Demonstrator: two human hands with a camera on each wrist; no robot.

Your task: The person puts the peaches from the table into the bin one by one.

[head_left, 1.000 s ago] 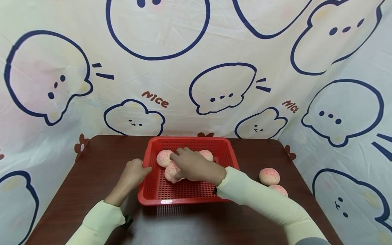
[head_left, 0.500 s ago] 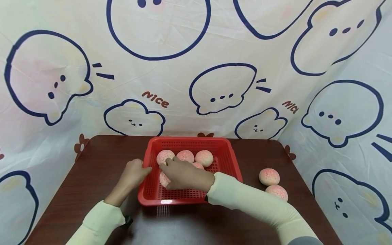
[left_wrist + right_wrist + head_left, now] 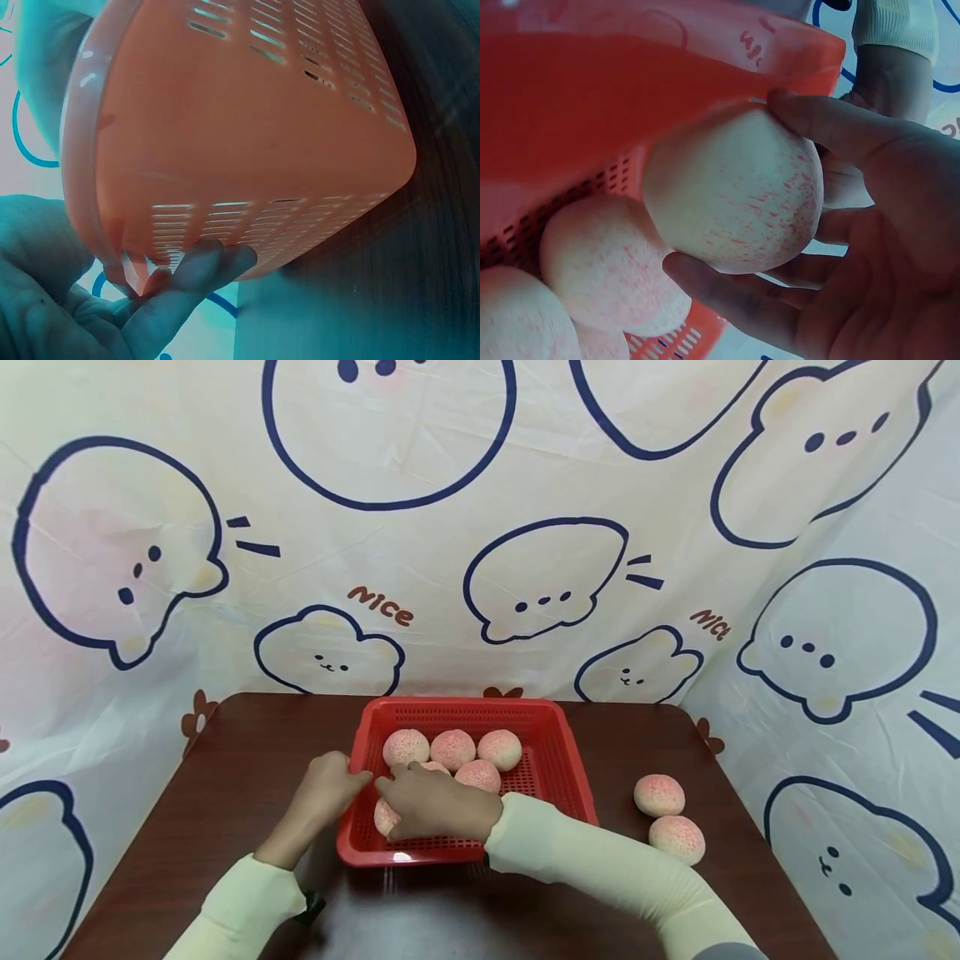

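Observation:
My left hand grips the left rim of a red slotted plastic basket. In the left wrist view, its thumb and fingers pinch the rim of the basket at a corner. Inside the basket's near-left part, my right hand holds a pale, pink-speckled peach. The right wrist view shows thumb and fingers curled round this peach, close to the basket wall. Beyond the hand lie several similar peaches in rows, one of them partly hidden by the fingers.
Two more peaches stand on the dark wooden table to the right of the basket: one farther back, one nearer. A white cloth with blue cartoon outlines hangs behind and beside the table.
My right hand has moved toward the near left inside the basket with the peach, uncovering the peaches behind it. The left hand has stayed on the rim.

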